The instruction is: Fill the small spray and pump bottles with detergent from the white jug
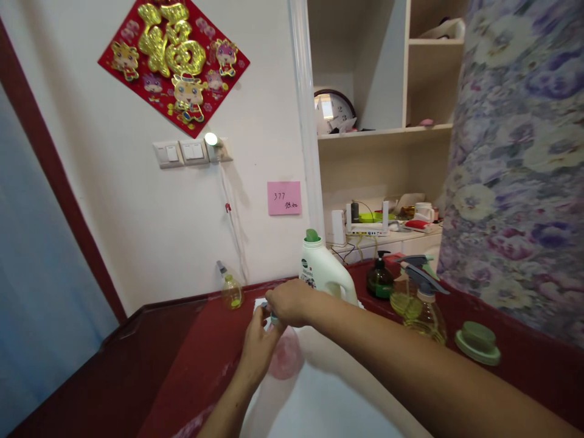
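The right grip (289, 302) clenches a small greenish piece (274, 319) just above the left grip (258, 347), whose hold cannot be told.

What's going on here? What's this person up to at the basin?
A person is working with both bare hands over a white basin set in a red counter. The left hand and right hand meet around a small object, mostly hidden by the fingers, so I can't tell what it is. A pink item sits just below them. A white jug stands just beyond the hands, with spray bottles to its right.
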Available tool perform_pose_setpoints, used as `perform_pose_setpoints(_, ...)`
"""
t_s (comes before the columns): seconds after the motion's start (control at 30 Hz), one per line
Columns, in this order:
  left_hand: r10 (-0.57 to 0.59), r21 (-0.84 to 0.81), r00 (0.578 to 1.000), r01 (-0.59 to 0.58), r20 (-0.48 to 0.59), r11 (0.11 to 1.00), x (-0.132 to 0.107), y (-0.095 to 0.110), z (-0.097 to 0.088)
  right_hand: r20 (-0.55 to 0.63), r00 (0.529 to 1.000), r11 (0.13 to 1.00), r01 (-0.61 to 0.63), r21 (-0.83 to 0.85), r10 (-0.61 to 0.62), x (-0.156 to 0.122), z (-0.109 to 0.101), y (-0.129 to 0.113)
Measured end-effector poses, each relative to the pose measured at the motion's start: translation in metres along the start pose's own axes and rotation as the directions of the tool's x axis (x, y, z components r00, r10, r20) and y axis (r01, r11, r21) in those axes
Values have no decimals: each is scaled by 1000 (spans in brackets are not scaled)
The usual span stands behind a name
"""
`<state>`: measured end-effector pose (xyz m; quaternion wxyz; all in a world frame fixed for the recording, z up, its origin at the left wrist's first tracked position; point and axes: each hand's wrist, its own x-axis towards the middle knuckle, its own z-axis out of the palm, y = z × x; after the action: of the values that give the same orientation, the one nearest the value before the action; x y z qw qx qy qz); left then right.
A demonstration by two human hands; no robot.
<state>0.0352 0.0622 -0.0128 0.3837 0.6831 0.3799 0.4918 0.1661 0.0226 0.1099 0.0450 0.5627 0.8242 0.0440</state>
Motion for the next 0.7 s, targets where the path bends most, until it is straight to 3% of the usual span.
perform_pose_setpoints(0.1,-13,66,996,19,-92,998,2,-3,3,-1,1000,1000,-12,3,12,0,-1,-1)
perform_pose_setpoints(0.17,-9,77,996,16,-90,997,1,-6,3,-2,1000,1000,-12,8,12,0,-1,0)
perform_pose_setpoints(0.3,30,26,999,-31,31,999,1,-7,-4,-13,1000,1000,-1,24,2,1,1,0)
perform_pose_setpoints(0.47,50,-62,973,-37,225,997,4,-3,-15,-11,1000,1000,8,28,-8,1,1,1)
perform_pose_setpoints(0.53,41,-61,977,-29,209,998,6,-3,-14,-2,1000,1000,7,22,-7,1,1,0)
perform_pose_setpoints(0.7,2,-12,999,-2,37,1000,9,-12,-4,12,1000,1000,5,-2,-5,1,0,-2)
